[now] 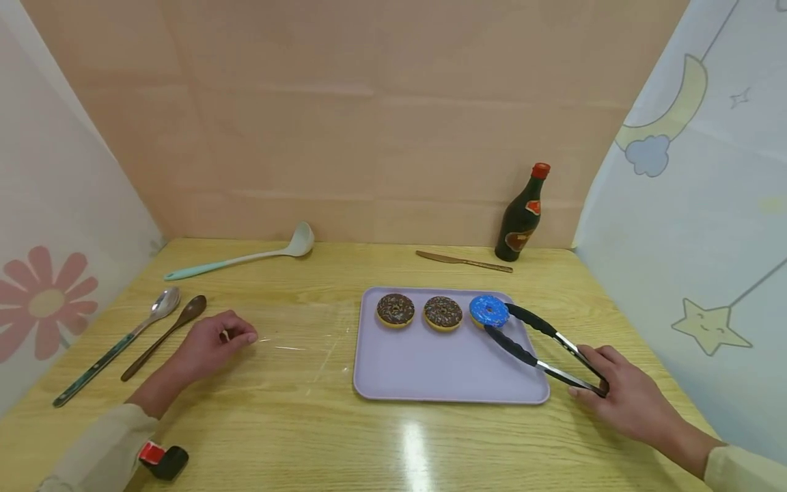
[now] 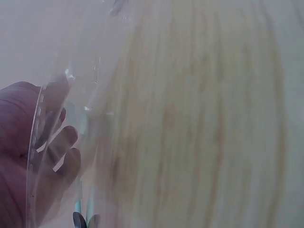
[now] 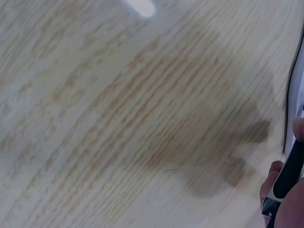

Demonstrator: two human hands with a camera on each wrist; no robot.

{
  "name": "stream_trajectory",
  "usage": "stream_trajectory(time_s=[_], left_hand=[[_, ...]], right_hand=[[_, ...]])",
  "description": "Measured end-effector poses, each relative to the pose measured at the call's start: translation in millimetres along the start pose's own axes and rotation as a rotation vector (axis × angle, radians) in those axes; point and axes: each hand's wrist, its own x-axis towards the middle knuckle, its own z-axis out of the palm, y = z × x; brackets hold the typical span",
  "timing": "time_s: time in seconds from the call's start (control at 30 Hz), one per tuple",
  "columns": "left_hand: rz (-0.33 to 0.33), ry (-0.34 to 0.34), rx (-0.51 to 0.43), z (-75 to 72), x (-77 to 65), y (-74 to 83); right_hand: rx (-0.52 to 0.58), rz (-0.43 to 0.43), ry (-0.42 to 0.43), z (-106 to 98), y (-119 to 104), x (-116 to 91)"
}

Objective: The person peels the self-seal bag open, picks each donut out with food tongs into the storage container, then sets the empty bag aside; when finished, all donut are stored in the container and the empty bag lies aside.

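Observation:
My right hand (image 1: 627, 393) grips black-and-silver tongs (image 1: 553, 335) near their hinged end. The tongs' tips stand on either side of a blue-iced doughnut (image 1: 488, 309), one at its right edge and one at its front. This doughnut is at the back right of a lilac tray (image 1: 443, 379). Two chocolate doughnuts with sprinkles, one at the left (image 1: 395, 309) and one in the middle (image 1: 443, 312), lie in line with it. My left hand (image 1: 212, 342) pinches a clear plastic film (image 1: 295, 342) at the tray's left; its fingers show through the film (image 2: 90, 109) in the left wrist view.
Left of my left hand lie a metal spoon (image 1: 123, 342) and a dark wooden spoon (image 1: 166, 335). A ladle (image 1: 246, 258) lies at the back left. At the back right are a copper-coloured knife (image 1: 464, 260) and a dark red-capped bottle (image 1: 521, 219).

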Motion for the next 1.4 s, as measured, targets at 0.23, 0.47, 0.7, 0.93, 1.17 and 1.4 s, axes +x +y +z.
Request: stream_trajectory(time_s=[0.23,0.47,0.7,0.93,1.17,1.4], left_hand=[[0.053,0.002,0.036,3.3,0.7,0.4],[0.038,-0.008,0.047,4.0,1.9,3.5],[0.017,0.000,0.047,6.3,3.4,3.1],[0.009,-0.001,0.050,7.3,4.6,4.7],[0.007,-0.006,0.062,5.6,2.3,4.9],[0.018,0.017,0.073,5.1,-0.7,5.1]], right_hand=[[-0.015,-0.010,-0.007,4,4,1],[0.012,0.027,-0.020,3,3,2],[0.069,0.164,-0.045,-4,7,6],[0.081,0.392,-0.160,-2,17,13],[0.097,0.440,-0.132,11,21,14],[0.079,0.465,-0.147,19,17,18]])
